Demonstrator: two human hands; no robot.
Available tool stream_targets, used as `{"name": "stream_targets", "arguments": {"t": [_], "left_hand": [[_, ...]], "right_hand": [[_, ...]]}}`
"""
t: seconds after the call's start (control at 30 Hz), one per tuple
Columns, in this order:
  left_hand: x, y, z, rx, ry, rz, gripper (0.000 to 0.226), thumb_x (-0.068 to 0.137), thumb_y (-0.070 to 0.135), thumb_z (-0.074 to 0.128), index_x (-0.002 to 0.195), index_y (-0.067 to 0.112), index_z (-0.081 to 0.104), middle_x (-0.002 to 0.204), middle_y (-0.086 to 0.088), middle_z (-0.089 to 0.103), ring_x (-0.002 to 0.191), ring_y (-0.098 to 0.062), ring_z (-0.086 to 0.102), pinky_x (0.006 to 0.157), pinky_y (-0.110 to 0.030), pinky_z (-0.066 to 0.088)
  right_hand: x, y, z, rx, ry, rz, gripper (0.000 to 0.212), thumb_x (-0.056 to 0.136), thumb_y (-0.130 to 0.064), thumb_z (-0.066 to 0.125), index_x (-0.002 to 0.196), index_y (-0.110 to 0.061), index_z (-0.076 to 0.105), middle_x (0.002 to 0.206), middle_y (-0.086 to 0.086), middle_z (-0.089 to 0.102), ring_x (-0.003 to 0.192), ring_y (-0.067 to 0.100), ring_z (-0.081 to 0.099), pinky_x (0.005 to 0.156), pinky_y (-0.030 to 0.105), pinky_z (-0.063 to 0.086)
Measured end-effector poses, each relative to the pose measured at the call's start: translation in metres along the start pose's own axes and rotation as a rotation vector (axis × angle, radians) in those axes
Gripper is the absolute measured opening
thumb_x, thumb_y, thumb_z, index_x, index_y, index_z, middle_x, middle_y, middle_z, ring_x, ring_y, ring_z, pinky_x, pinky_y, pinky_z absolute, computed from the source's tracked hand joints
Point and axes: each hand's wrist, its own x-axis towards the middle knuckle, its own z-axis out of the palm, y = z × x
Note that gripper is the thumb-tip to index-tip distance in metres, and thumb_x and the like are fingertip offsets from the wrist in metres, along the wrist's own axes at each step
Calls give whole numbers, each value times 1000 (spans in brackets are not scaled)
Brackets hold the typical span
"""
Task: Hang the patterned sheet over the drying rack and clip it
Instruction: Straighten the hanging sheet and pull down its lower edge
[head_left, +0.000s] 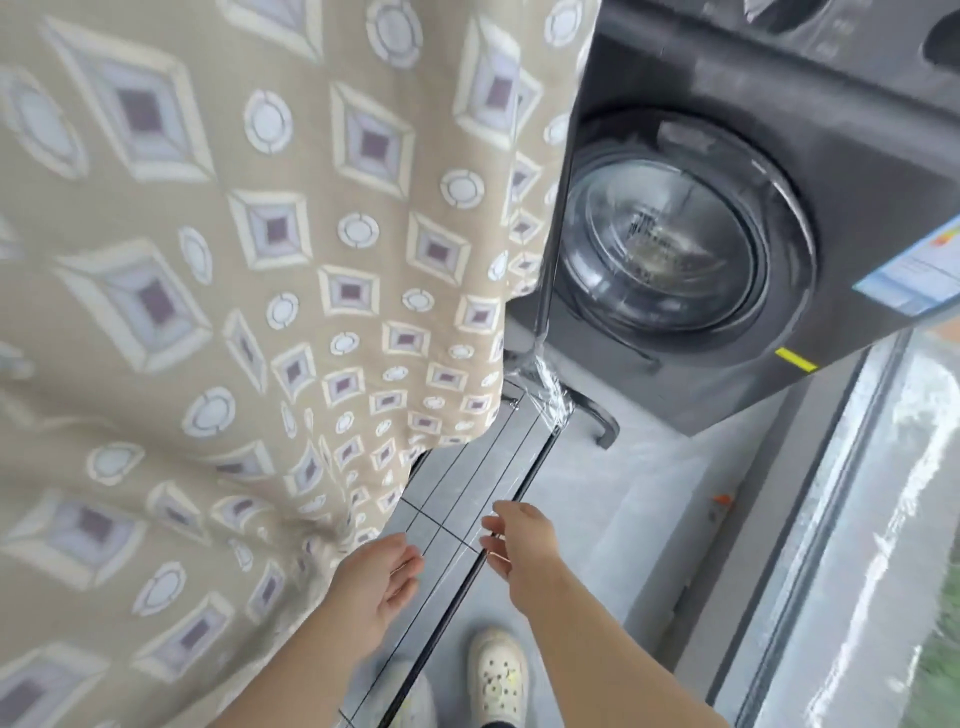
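One head view is all there is, so here goes. The patterned sheet (208, 312) is draped over the drying rack (524, 486), covering most of it on the left, with a few bare rails poking out at the near right end. So hanging looks pretty much done imo, but clipping isn't: zero clips on the sheet or anywhere in sight.

The left hand (382, 577) is released, fingers relaxed, just beside the sheet's edge, holding nothing. The right hand (519, 551) is loose too, fingertips at the rack's outer rail; touching or not, can't tell.

Count: one sheet, one rack, two hands, one washing machine (727, 234) behind, two shoes (496, 675) on the floor.
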Motion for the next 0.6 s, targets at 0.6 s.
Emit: {"name": "stream_targets", "arguments": {"t": [0.6], "left_hand": [[-23,85,30,240,13,75,17,93,8,48,78,12,55,72,-3,54,66,-15,51,61,-23,37]], "right_hand": [[-8,-87,24,-34,26,-24,10,93,-17,51,83,-18,53,82,1,56,62,14,51,56,23,40]]}}
